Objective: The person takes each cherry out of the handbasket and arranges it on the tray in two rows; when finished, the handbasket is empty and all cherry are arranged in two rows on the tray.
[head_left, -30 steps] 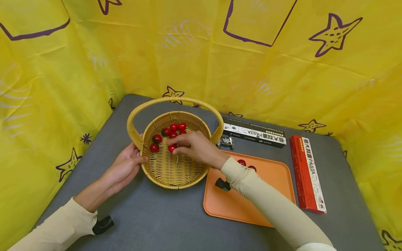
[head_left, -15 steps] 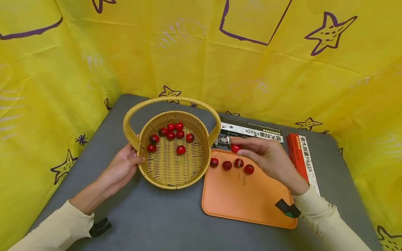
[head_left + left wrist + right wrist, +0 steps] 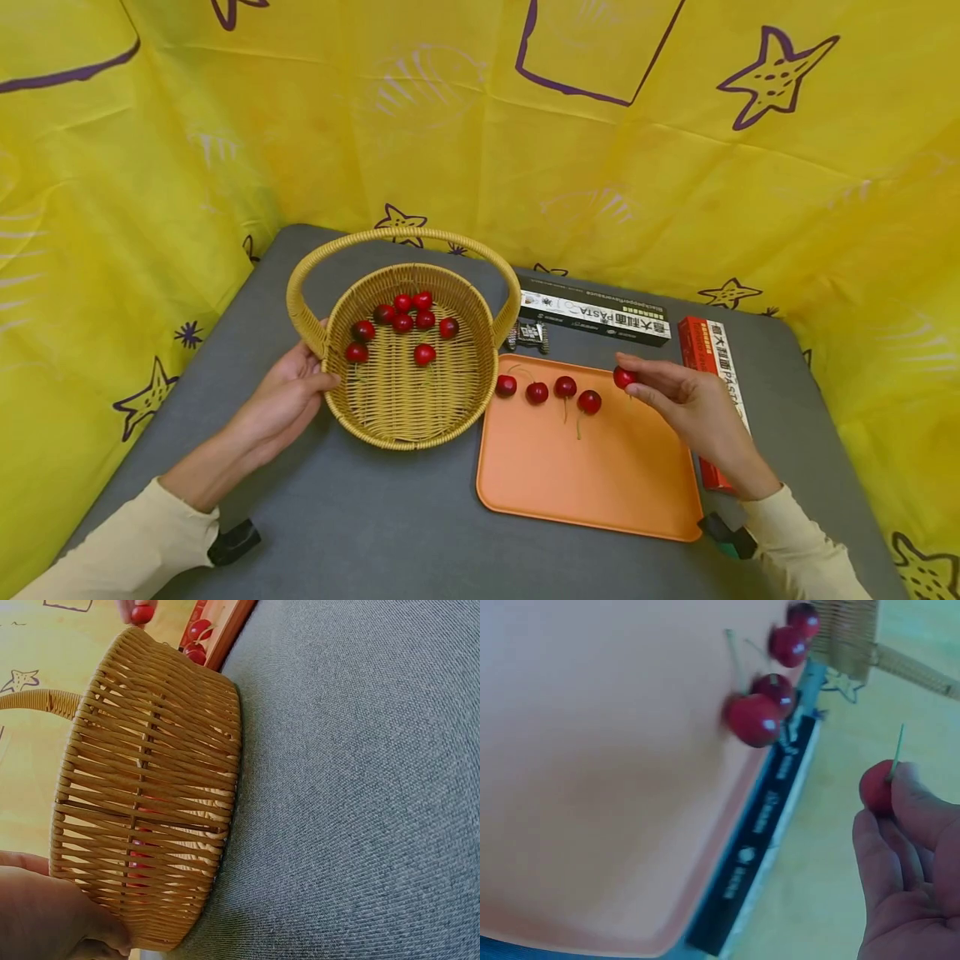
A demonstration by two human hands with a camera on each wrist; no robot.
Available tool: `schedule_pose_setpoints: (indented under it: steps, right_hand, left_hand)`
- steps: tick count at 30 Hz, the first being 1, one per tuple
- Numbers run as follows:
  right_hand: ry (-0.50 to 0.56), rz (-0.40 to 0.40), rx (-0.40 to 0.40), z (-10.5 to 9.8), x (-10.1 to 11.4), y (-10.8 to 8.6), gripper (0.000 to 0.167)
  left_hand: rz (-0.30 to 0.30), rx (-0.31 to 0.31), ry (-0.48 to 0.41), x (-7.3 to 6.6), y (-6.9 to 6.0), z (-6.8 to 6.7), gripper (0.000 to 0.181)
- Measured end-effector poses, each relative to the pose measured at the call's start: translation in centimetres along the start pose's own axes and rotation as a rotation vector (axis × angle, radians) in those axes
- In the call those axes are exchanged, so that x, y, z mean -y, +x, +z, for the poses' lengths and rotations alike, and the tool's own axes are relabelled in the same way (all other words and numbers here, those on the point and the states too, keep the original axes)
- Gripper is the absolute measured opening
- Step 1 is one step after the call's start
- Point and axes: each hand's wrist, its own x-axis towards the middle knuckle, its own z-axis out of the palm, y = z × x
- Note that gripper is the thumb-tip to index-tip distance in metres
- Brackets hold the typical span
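Observation:
My left hand (image 3: 288,396) grips the left rim of a round wicker basket (image 3: 405,417) where its arched handle joins. The left wrist view shows that hand (image 3: 52,915) beside the woven wall (image 3: 150,795). Several red cherries (image 3: 402,322) lie in the basket, mostly towards its back and left. Between thumb and fingertips, my right hand (image 3: 697,404) pinches a cherry (image 3: 624,377) over the back right of an orange tray (image 3: 585,475). Its green stem shows in the right wrist view, where the cherry (image 3: 877,787) sits at the fingertips. Several stemmed cherries (image 3: 589,402) form a row along the tray's back.
Behind the tray lie a black pasta box (image 3: 596,312) and a small black packet (image 3: 528,336). A red pasta box (image 3: 701,350) lies right of the tray, partly behind my right hand. Yellow patterned cloth (image 3: 450,125) hangs around the grey table (image 3: 360,517).
My right hand has come out of the basket with a cherry and travelled right, over the tray to its back right. My left hand keeps its grip on the basket.

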Motion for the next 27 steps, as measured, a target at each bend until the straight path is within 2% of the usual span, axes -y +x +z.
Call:
schedule_pose_setpoints:
  steps: [7, 16, 27]
  right_hand:
    - [0.034, 0.002, -0.010, 1.6, -2.6, -0.4, 0.045]
    - [0.057, 0.008, -0.005, 2.8, -4.3, -0.5, 0.044]
    - [-0.062, 0.050, 0.021, 3.2, -5.2, -0.3, 0.045]
  left_hand:
    - [-0.014, 0.001, 0.003, 0.0, 0.0, -0.1, 0.092]
    - [-0.015, 0.000, -0.004, 0.0, 0.1, -0.1, 0.092]
    - [-0.009, -0.002, -0.001, 0.0, 0.1, 0.0, 0.091]
